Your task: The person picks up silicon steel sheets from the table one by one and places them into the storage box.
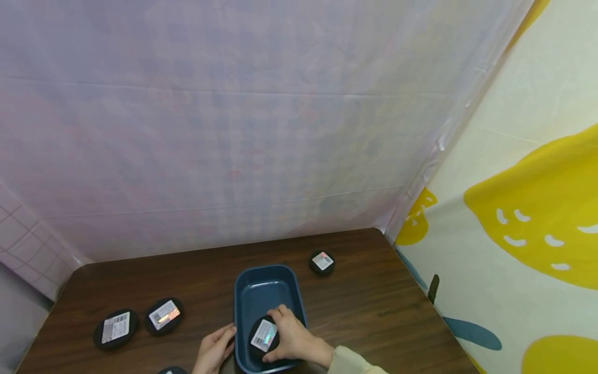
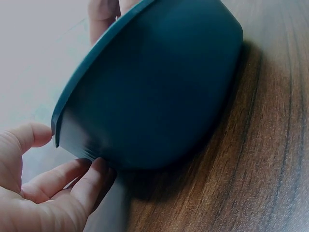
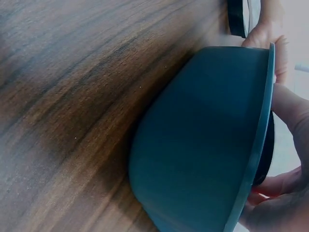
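Note:
A deep blue rectangular tray [image 1: 268, 291] stands on the wooden table. My right hand [image 1: 295, 337] grips a black round disc [image 1: 264, 335] with a white barcode label facing up, over the tray's near end. In the right wrist view the disc's dark edge [image 3: 266, 154] rises above the tray's rim, between thumb and fingers. My left hand [image 1: 214, 350] pinches the tray's left side. The left wrist view shows its thumb [image 2: 36, 134] at the rim and its fingertips against the outer wall below.
Two similar labelled black discs, one far left [image 1: 116, 329] and one beside it [image 1: 164, 316], lie left of the tray. Another disc [image 1: 322, 263] lies behind it to the right. One more [image 1: 172, 371] is cut off at the bottom edge. A pale curtain [image 1: 233, 156] hangs behind the table [image 1: 374, 311].

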Motion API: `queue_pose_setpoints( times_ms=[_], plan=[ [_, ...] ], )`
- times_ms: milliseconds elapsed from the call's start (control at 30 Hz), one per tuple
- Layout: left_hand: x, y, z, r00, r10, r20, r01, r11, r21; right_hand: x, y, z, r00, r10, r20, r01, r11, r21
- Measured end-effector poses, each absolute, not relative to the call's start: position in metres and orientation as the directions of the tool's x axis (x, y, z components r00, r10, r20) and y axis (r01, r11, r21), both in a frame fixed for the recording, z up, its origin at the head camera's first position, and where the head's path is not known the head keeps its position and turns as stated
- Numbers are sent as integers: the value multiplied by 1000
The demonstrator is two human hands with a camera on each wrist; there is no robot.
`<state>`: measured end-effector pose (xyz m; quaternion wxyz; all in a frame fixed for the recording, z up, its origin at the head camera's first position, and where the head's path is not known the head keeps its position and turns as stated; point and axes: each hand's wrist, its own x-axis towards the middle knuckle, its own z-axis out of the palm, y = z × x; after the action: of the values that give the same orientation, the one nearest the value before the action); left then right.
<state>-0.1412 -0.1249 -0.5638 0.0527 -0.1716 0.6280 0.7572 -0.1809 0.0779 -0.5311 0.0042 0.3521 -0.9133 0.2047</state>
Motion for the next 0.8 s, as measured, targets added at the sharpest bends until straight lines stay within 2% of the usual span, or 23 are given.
queue_pose_setpoints(
  times_ms=[200, 400, 800],
  plan=[
    [-142, -124, -563, -930, -144, -339, -307, -207, 929, -180, 79, -532, -771, -625, 120, -619, 693, -369],
    [-141, -124, -562, -926, -149, -346, -314, -200, 928, -178, 80, -535, -785, -614, 86, -606, 730, -317],
    [-142, -124, -563, -925, -147, -350, -320, -196, 927, -176, 79, -537, -786, -610, 102, -612, 743, -270]
  ],
)
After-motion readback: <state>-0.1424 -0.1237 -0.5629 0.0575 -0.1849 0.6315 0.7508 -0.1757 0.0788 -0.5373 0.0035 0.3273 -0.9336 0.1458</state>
